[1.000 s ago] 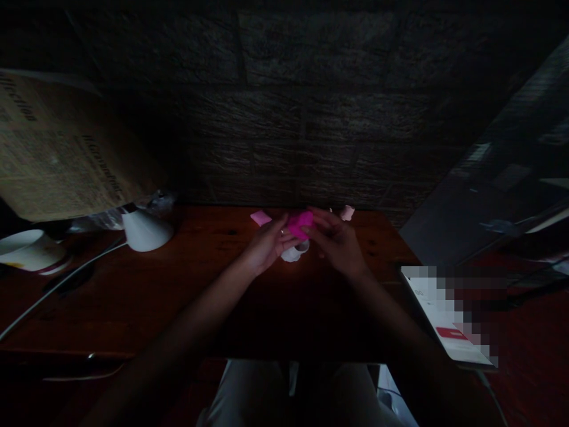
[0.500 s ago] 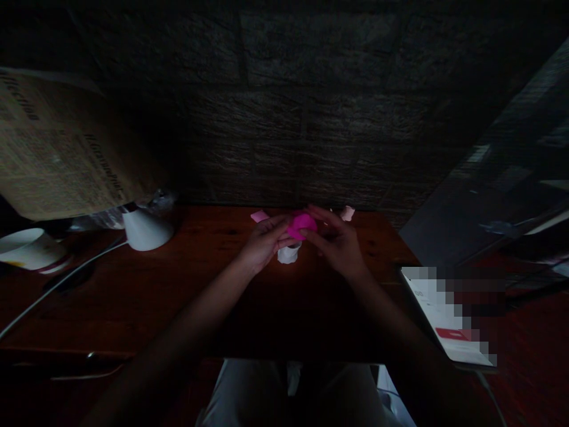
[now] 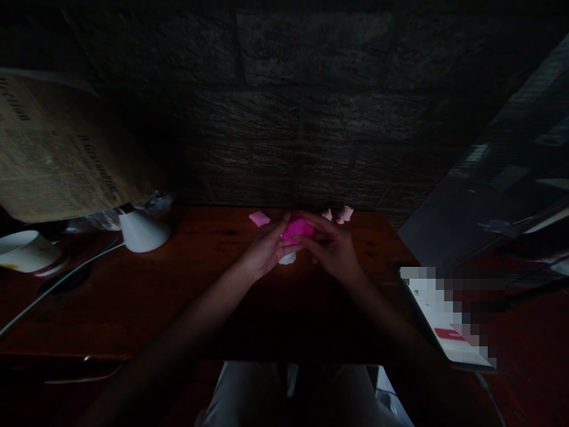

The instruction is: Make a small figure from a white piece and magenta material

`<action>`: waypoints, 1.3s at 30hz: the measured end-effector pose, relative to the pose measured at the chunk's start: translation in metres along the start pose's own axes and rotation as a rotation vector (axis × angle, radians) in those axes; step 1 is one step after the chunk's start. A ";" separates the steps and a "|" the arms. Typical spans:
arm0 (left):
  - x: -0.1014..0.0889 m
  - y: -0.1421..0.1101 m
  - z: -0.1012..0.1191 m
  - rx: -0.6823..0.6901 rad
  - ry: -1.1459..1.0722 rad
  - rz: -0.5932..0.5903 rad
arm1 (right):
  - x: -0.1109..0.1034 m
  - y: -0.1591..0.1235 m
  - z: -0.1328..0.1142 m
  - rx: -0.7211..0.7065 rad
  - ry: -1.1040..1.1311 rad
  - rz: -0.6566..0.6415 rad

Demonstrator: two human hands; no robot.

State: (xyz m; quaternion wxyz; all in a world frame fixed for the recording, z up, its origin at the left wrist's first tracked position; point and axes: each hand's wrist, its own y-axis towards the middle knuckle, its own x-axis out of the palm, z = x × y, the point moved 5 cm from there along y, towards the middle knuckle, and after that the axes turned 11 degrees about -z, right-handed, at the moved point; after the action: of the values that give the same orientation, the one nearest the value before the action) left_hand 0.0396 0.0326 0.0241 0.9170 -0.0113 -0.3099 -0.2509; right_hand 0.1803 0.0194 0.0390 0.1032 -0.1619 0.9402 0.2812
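Between my two hands is a bright pink piece, flat and rounded; whether it is clay or paper I cannot tell. My left hand grips it from the left, thumb along its upper edge and fingers beneath. My right hand pinches its right side with thumb and fingers. A white object shows partly under the pink piece, mostly hidden by the hands. Behind my left hand lies a lighter pink, squarish piece. Pale pink lumps sit on the table behind my right hand.
On the wooden table, a white cone-shaped object with a cable and a paper cup stand left, beside a printed brown paper bag. A lit screen is at the right edge. A brick wall rises behind.
My hands have shifted slightly left with the pink piece, and its visible outline has changed between my fingers. More of the white object is now covered; the pale pink lumps show more fully.
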 end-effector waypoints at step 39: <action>0.013 -0.003 0.003 0.024 0.018 -0.124 | -0.008 0.002 -0.002 -0.095 -0.126 0.187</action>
State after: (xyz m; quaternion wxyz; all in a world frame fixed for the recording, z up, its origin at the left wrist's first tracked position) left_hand 0.0450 0.0249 0.0335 0.9024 0.0212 -0.3046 -0.3039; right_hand 0.1870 0.0222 0.0441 0.1277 -0.0604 0.9284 0.3437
